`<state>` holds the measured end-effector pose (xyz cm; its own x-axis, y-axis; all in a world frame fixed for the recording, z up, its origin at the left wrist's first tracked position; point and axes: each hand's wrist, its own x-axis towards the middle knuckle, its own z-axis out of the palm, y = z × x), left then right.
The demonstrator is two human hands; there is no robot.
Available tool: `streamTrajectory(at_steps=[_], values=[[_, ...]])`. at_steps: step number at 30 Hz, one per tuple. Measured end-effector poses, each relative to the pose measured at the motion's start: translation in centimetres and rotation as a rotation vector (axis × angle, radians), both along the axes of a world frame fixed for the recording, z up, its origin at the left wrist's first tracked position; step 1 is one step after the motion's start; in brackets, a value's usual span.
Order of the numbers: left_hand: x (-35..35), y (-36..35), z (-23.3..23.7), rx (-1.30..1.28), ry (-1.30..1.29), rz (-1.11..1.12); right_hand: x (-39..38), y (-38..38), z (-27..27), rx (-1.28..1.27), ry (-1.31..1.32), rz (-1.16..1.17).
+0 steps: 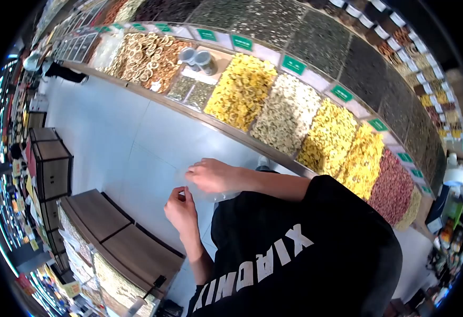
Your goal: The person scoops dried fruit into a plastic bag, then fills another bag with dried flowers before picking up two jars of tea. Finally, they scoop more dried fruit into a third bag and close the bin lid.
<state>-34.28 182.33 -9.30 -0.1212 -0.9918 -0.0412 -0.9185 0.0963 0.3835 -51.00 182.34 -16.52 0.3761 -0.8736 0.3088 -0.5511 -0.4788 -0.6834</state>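
A thin clear plastic bag (220,197) hangs in front of my body, hard to see against the pale floor. My right hand (210,175) has its fingers curled on the bag's upper part, knuckles upward. Just below it, my left hand (180,208) is closed, with thumb and fingertips pinched together close to the bag's edge. Whether a piece of the film lies between those left fingertips is too small to make out. The two hands are close but apart.
Alongside my right arm runs a long counter of open bins, with yellow dried flowers (242,91), pale buds (286,113) and dark red buds (391,187). Two lidded jars (205,62) stand on it. Brown cabinets (141,248) are at lower left. Another person (57,70) stands far off.
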Motion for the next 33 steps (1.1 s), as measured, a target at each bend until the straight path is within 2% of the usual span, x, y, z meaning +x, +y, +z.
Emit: streamTrajectory(at_steps=[3, 5, 7, 12, 15, 18, 20, 24, 25, 28, 31, 33], values=[[2.2, -2.6, -1.3, -0.023, -0.003, 0.107, -0.8, -1.5, -2.5, 0.103, 0.125, -0.155], [3.5, -4.9, -1.9, -0.021, -0.020, 0.142, -2.2, -2.2, -5.5, 0.267, 0.323, -0.263], [4.8, -7.1, -2.4, 0.002, -0.027, 0.141, -4.1, -2.2, -8.6, 0.409, 0.414, -0.324], [8.0, -14.0, -4.8, 0.052, -0.048, -0.031, -6.0, -3.0, -9.8, 0.770, 0.507, -0.425], [9.4, -19.5, -5.4, 0.116, -0.043, -0.118, -4.6, -4.8, -8.8, 0.723, 0.395, -0.585], [10.2, -24.9, -5.5, 0.150, -0.037, -0.157, -1.7, -8.0, -8.2, 0.718, 0.418, -0.786], [12.1, -27.7, -5.9, 0.173, -0.073, -0.195, 0.3, -10.0, -9.2, 0.729, 0.376, -0.802], [16.7, -34.6, -11.0, 0.189, -0.122, -0.307, 2.5, -14.9, -11.2, 0.825, 0.392, -0.715], [17.3, -35.8, -11.0, 0.187, -0.127, -0.332, 2.7, -16.5, -10.2, 0.819, 0.363, -0.722], [18.9, -38.6, -9.1, 0.146, -0.041, -0.194, 3.8, -20.3, -6.2, 0.774, 0.259, -0.757], [20.2, -40.4, -9.1, 0.141, -0.061, -0.218, 4.3, -23.0, -5.9, 0.706, 0.194, -0.761], [20.5, -40.7, -9.6, 0.138, -0.053, -0.211, 4.4, -24.8, -6.3, 0.795, 0.279, -0.693]])
